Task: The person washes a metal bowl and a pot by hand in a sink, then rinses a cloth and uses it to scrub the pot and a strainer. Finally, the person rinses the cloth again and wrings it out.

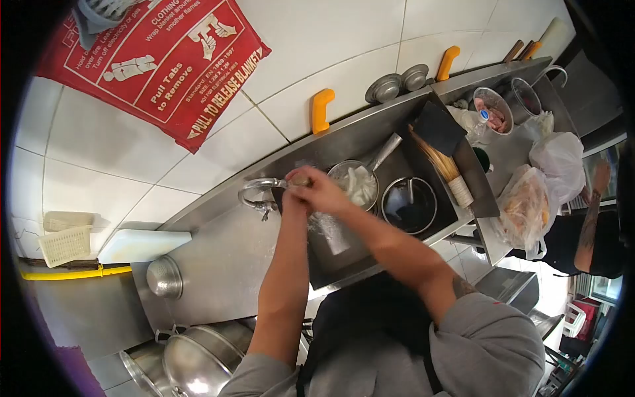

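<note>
Both hands meet over the left end of the sink [357, 253], R hand [325, 190] against L hand [296, 200], just beside the tap [256, 184], prob. b/c water would reach them there. Fingers look bent together; what they clamp on, if anything, I cannot tell. The tap stands at the sink's far left corner. Inside the sink is a strainer [374, 173] w/ white pieces [362, 187], perhaps so liquid can drain; a round pot [411, 215] is to its right. The bamboo brush [442, 164] lies toward the sink's right end, seemingly kept w/in reach.
</note>
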A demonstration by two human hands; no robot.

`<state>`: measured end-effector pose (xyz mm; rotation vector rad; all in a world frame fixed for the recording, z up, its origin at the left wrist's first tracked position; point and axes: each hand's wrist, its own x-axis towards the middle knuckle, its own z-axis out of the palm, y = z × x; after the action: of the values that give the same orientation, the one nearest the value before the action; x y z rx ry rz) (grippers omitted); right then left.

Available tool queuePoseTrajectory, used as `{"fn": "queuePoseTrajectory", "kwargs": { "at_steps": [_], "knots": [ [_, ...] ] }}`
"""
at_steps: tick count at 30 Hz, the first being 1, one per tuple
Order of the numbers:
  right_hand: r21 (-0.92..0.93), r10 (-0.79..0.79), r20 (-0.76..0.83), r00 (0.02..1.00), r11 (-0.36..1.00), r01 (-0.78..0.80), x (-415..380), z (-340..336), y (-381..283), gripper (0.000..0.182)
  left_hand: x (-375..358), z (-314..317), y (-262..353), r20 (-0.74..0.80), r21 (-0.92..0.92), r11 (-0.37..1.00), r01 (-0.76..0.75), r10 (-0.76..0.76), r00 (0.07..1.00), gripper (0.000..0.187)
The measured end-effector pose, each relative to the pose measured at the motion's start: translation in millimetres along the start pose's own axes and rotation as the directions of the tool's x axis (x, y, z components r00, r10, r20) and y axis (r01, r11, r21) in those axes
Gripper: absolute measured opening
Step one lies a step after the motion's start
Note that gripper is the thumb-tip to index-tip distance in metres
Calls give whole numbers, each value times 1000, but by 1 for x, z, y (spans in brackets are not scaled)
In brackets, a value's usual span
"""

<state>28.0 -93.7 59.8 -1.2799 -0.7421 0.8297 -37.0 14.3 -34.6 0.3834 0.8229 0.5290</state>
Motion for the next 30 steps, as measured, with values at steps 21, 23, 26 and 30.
{"fn": "queuePoseTrajectory", "kwargs": {
  "at_steps": [21,23,26,30],
  "knots": [
    [-686,-295,-123,948,715,134,7,-13,24,24,-1,0,-3,219,84,987,135,-151,964,31],
    [-740,-376,-184,908,661,123,19,-42,52,25,-35,59,18,-6,360,903,235,-249,968,31],
    [-364,-21,50,999,931,38,27,-68,52,26,-45,62,40,239,555,831,-33,-122,963,29],
    [-409,92,92,991,911,-46,38,-77,-45,30,-67,62,55,347,918,264,-295,-177,921,28]
  ]
}}
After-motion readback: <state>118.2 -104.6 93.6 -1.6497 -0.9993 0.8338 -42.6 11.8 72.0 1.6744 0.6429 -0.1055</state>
